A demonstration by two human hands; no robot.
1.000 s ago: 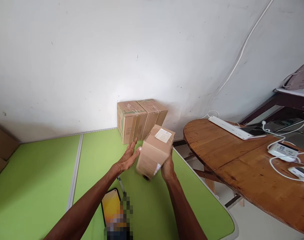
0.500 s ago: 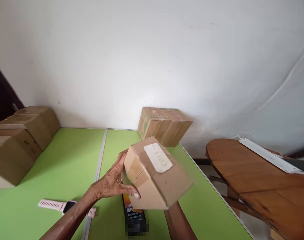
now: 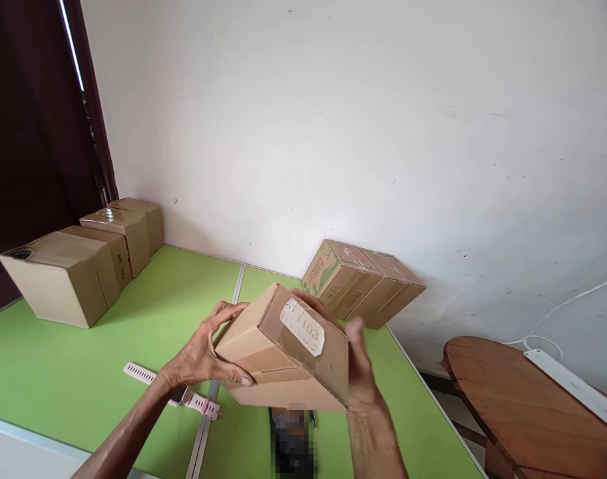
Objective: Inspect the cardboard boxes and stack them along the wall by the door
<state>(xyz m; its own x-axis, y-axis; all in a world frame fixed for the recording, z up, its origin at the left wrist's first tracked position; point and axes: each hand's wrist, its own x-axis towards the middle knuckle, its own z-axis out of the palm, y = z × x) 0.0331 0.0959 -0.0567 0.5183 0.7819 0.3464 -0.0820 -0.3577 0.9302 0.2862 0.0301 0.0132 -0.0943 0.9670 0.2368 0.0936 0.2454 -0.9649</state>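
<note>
A taped cardboard box (image 3: 273, 346) is tilted in the air above the green table, and a white label printed 1103 (image 3: 302, 327) faces up on it. My left hand (image 3: 203, 356) grips the box's left end, with the thumb along the near lower side. At the right end is my right hand (image 3: 364, 372), its palm against the box and fingers reaching over the far edge; its thumb is blurred. Under the box lies a dark phone-like object (image 3: 292, 446), partly hidden and pixelated. Left of it, a smartwatch with a pink strap (image 3: 141, 372) lies partly behind my left wrist.
Several cardboard boxes (image 3: 86, 276) stand in a row at the table's left. Two more boxes (image 3: 356, 279) stand by the wall at the back right. A brown wooden table (image 3: 523, 399) with a white power strip (image 3: 573, 386) is to the right of the green table (image 3: 148, 313).
The view has shifted, showing more of the left side. The box has turned in my hands, and my right hand has come from underneath to its right end.
</note>
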